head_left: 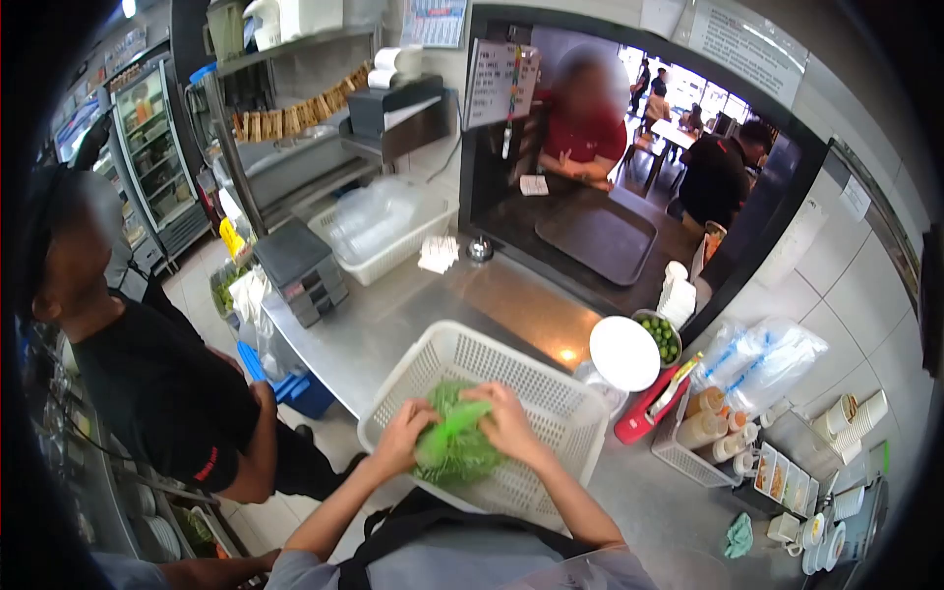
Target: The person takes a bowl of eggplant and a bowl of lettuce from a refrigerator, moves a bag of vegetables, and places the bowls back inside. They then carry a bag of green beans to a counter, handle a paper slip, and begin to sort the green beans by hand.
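Observation:
A green plastic bag of leafy greens [460,462] rests in a white perforated plastic basket [565,418] at the counter's near edge. My left hand [407,436] grips the left side of the bag's gathered top, fingers bent around it. On the opposite side, my right hand [506,421] pinches the bright green plastic near the neck. The greens show through the film below both hands. My fingertips are partly hidden by the plastic.
On my left stands a person in black [147,383]. Ahead, a serving window holds a dark tray [600,236], with a person in red [582,133] beyond. A white bowl [625,354], a red container [654,405] and sauce bottles [706,430] stand right of the basket.

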The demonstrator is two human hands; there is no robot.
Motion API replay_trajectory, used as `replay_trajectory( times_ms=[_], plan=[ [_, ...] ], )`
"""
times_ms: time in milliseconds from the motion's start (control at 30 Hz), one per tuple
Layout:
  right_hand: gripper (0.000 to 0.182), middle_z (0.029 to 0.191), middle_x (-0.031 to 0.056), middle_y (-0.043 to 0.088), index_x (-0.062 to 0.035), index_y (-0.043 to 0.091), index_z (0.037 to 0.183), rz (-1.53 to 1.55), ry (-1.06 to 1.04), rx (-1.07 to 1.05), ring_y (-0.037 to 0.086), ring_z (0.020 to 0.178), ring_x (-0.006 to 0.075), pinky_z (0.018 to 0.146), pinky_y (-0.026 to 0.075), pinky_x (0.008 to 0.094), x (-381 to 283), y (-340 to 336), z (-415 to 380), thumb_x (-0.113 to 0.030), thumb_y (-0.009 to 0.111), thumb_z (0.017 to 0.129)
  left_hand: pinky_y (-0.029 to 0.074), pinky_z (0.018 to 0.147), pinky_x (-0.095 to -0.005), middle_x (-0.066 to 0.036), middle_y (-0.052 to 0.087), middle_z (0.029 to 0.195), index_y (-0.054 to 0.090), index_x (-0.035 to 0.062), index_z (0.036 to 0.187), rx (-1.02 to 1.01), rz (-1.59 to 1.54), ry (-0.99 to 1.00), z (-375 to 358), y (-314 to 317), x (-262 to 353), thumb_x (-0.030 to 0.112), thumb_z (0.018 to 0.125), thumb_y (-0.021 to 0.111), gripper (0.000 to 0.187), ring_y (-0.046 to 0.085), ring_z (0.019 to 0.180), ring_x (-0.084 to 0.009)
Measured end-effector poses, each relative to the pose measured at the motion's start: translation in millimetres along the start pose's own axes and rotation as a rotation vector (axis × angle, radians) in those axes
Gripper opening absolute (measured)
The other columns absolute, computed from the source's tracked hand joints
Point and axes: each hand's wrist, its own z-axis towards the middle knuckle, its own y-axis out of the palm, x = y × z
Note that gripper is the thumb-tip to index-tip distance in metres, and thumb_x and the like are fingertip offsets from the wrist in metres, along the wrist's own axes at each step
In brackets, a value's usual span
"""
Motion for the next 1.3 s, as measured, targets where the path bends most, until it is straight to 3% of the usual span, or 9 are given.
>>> replay_trajectory(
  times_ms=[33,167,400,600,700,800,933,1167,1300],
  plan=[
    [0.035,0.117,0.0106,0.044,-0.0097,0.058,0.109,-0.347,-0.051,-0.041,0.038,0.115,0.0289,0.097,0.032,0.04,5.9,4.2,3.6,-0.008,0.064,0.074,0.047,0.075,-0.0359,-0.013,0.049,0.102,0.058,0.0075,0.092,0.017,0.072,0.023,0.7,1.2,-6.1,0.009,0.07,0.068,0.024,0.054,0.093,-0.0297],
    [0.034,0.124,0.011,0.042,-0.0127,0.059,0.1,-0.4,-0.14,0.06,0.035,0.118,0.031,0.097,0.031,0.0405,-3.3,18.1,4.0,-0.016,0.071,0.068,0.046,0.069,-0.0353,-0.012,0.052,0.091,0.055,0.0044,0.086,0.093,0.056,0.047,-4.9,14.5,-16.2,0.0,0.068,0.066,0.021,0.056,0.082,-0.0291],
    [0.018,0.091,0.0059,0.053,-0.0081,0.058,0.089,-0.58,-0.335,0.164,0.049,0.092,0.0257,0.097,0.03,0.0446,10.8,35.8,5.8,-0.013,0.065,0.073,0.046,0.066,-0.0363,-0.014,0.052,0.086,0.053,0.0026,0.089,0.21,-0.022,0.026,-4.8,18.2,0.9,-0.002,0.069,0.064,0.023,0.056,0.077,-0.0307],
    [0.012,0.084,0.006,0.053,-0.0065,0.057,0.082,-0.362,-0.351,0.22,0.052,0.084,0.025,0.1,0.027,0.0469,-11.2,13.0,4.6,-0.006,0.062,0.072,0.044,0.062,-0.0378,-0.012,0.053,0.075,0.052,0.0039,0.091,0.14,0.143,-0.101,-3.1,2.8,-2.8,0.0,0.068,0.063,0.026,0.056,0.075,-0.0301],
    [0.011,0.077,0.0079,0.053,-0.0044,0.056,0.079,-0.288,-0.296,0.403,0.053,0.078,0.0261,0.094,0.035,0.0421,3.7,10.8,9.4,-0.002,0.061,0.07,0.044,0.062,-0.0386,-0.012,0.053,0.074,0.052,0.004,0.089,0.153,0.16,-0.074,8.3,-7.7,-3.0,0.0,0.068,0.063,0.024,0.055,0.074,-0.0301],
    [0.008,0.072,0.0066,0.055,-0.0018,0.056,0.078,-0.074,-0.159,0.463,0.055,0.071,0.0208,0.08,0.044,0.0324,13.1,11.8,14.6,0.0,0.062,0.072,0.044,0.065,-0.0387,-0.011,0.053,0.077,0.055,0.0042,0.093,0.216,0.199,-0.002,27.4,-11.2,-5.8,0.0,0.068,0.062,0.026,0.054,0.075,-0.029],
    [0.007,0.075,0.0015,0.059,0.0004,0.058,0.081,0.286,0.121,0.372,0.053,0.071,0.0074,0.066,0.043,0.0217,19.8,8.7,18.3,-0.004,0.064,0.079,0.044,0.07,-0.0357,-0.011,0.054,0.085,0.057,0.0029,0.093,0.163,0.247,0.081,39.0,-10.0,-16.5,-0.001,0.068,0.062,0.026,0.054,0.082,-0.0269],
    [0.008,0.069,0.0049,0.056,-0.0003,0.058,0.087,0.238,-0.007,0.354,0.052,0.063,0.0117,0.061,0.042,0.0243,9.5,25.9,17.0,-0.005,0.062,0.082,0.044,0.072,-0.0354,-0.012,0.057,0.086,0.057,0.0006,0.09,0.12,-0.026,0.085,17.2,6.0,-20.8,0.003,0.072,0.064,0.02,0.055,0.081,-0.0305],
    [0.016,0.09,0.0073,0.055,-0.004,0.059,0.092,0.039,-0.267,0.288,0.053,0.087,0.0214,0.077,0.042,0.0327,-2.9,22.3,15.7,-0.012,0.065,0.079,0.044,0.073,-0.0292,-0.01,0.058,0.083,0.057,-0.0016,0.088,0.246,-0.252,-0.154,2.2,6.9,-23.6,0.0,0.077,0.062,0.012,0.057,0.078,-0.0211]
  ],
)
